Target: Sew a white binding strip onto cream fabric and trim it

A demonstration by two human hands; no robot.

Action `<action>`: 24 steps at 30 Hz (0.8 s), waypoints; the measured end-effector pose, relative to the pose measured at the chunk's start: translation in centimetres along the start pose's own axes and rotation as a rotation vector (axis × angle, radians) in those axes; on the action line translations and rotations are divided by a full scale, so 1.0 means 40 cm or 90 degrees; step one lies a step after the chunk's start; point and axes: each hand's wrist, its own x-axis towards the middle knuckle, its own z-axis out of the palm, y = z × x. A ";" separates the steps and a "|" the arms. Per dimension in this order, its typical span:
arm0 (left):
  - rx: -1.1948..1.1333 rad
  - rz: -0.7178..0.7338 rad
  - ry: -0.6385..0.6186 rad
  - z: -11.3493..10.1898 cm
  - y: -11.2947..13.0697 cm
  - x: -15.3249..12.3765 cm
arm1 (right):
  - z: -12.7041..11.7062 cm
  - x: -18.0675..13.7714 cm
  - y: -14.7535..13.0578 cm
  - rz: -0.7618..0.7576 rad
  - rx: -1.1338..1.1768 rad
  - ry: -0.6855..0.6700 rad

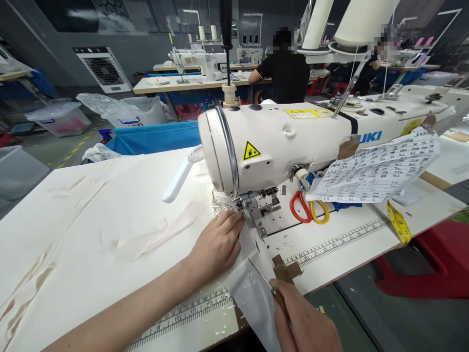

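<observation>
Head view: left hand lies flat, fingers spread, pressing the white fabric strip onto the counter just beside the presser foot of the Juki sewing machine. Right hand has its grip pinched on the strip's near end. Strip's long axis runs from the needle area toward the counter's near edge. Red-and-yellow scissors lie behind the needle plate.

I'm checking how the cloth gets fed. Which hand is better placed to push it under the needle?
Probably the left hand: it lies flat on the white cloth, fingertips right by the presser foot. The right hand is back at the table edge, holding a thin tool.
</observation>
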 end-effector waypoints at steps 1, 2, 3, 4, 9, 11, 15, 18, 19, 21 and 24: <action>-0.010 0.003 0.005 0.002 -0.001 -0.006 | -0.001 0.002 0.003 -0.006 -0.005 -0.002; -0.020 0.005 0.009 0.004 -0.004 -0.010 | -0.001 0.003 0.006 -0.009 -0.008 -0.006; -0.026 0.006 0.010 0.005 -0.007 -0.014 | 0.000 0.003 0.008 -0.011 -0.011 -0.011; -0.032 0.007 0.011 0.006 -0.011 -0.016 | 0.000 0.003 0.010 -0.013 -0.013 -0.017; -0.020 0.001 0.004 0.012 -0.018 -0.018 | -0.002 0.013 0.018 -0.051 -0.031 -0.051; -0.005 -0.005 -0.009 0.012 -0.014 -0.018 | -0.003 0.021 0.022 -0.067 -0.035 -0.062; 0.005 -0.012 -0.032 0.008 -0.001 -0.016 | -0.004 0.033 0.029 -0.084 -0.043 -0.071; 0.014 -0.036 -0.033 0.003 0.005 -0.009 | -0.003 0.043 0.028 -0.072 -0.054 -0.077; 0.018 -0.045 -0.034 0.001 0.007 -0.007 | -0.004 0.047 0.027 -0.063 -0.054 -0.083; 0.029 -0.052 -0.037 0.000 0.009 -0.005 | -0.004 0.059 0.023 -0.045 -0.055 -0.092; 0.050 -0.038 -0.038 -0.001 0.013 -0.008 | -0.004 0.079 0.017 -0.037 -0.069 -0.085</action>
